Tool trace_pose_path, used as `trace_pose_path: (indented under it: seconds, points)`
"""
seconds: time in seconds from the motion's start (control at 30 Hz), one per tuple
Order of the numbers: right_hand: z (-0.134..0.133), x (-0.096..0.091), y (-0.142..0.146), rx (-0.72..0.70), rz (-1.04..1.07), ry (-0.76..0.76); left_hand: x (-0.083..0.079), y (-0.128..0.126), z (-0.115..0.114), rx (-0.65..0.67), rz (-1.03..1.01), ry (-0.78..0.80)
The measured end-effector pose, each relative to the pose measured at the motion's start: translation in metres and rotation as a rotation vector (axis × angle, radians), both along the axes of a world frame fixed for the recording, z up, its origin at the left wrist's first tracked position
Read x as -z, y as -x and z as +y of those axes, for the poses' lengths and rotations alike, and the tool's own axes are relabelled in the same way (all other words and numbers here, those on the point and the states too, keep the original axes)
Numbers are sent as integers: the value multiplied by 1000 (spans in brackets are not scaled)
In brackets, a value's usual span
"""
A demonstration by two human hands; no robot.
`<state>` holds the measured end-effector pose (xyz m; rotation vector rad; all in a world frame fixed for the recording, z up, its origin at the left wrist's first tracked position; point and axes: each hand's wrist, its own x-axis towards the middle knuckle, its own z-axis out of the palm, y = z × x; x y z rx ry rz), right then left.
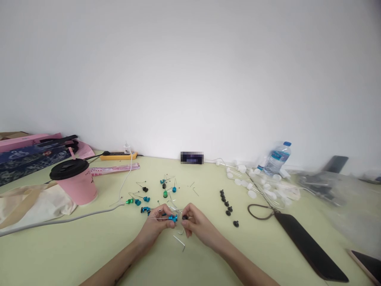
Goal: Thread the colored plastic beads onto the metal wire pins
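Note:
My left hand (pixel 154 227) is closed on a small shiny blue metal fitting (pixel 173 218) with a thin wire attached. Facing it, a little to the right, a small round black part (pixel 185 217) is pinched in the fingers of my right hand (pixel 199 224). A narrow gap separates the two pieces. Below the hands lies a thin L-shaped metal rod (pixel 179 241). Beyond my left hand are several blue, green and black fittings with wires, among them a green one (pixel 165 194). A loose row of black knob-like parts (pixel 228 213) lies right of my right hand.
On the left stand a pink cup (pixel 77 184) with a black lid and a yellow power strip (pixel 119 156). At the back is a small blurred display (pixel 192 158). The right side holds a water bottle (pixel 277 159), white plastic pieces (pixel 252 194) and a long black case (pixel 309 246).

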<state>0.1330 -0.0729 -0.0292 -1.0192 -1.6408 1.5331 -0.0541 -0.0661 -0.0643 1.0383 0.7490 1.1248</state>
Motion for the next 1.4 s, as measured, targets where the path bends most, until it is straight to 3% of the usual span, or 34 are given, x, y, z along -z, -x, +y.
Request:
trace_pose_path:
  seconds: [0.17,0.3,0.57,0.67,0.8,0.97,1.03,1.1,1.17,1.27,1.4]
  points:
    - [5,-5,-8,80,-76,-88,-9,4,1,-11,35,32]
    - [-9,-4,-35,235,-276,-216,-14,9,3,-50,130,72]
    - [-71,36,-118,527,-801,-511,-15,4,-4,-7,159,67]
    - [-71,43,-141,539,-887,-467,-15,-1,-8,17,151,99]
    - [-52,41,-153,558,-952,-492,-13,-4,-9,33,123,113]
    - [-40,37,-117,691,-960,-627,-8,-4,-8,50,120,68]
    - [-43,31,-86,548,-843,-699,-6,-5,-7,73,144,19]
    - [-47,22,-53,349,-679,-653,-5,-7,-8,105,173,-42]
    - [-47,14,-27,272,-524,-571,-6,-8,-9,139,223,-100]
    - [-40,10,-10,291,-344,-455,-8,-8,-12,153,386,-208]
    - [-34,21,-15,314,-244,-366,-14,-4,-14,147,720,-412]
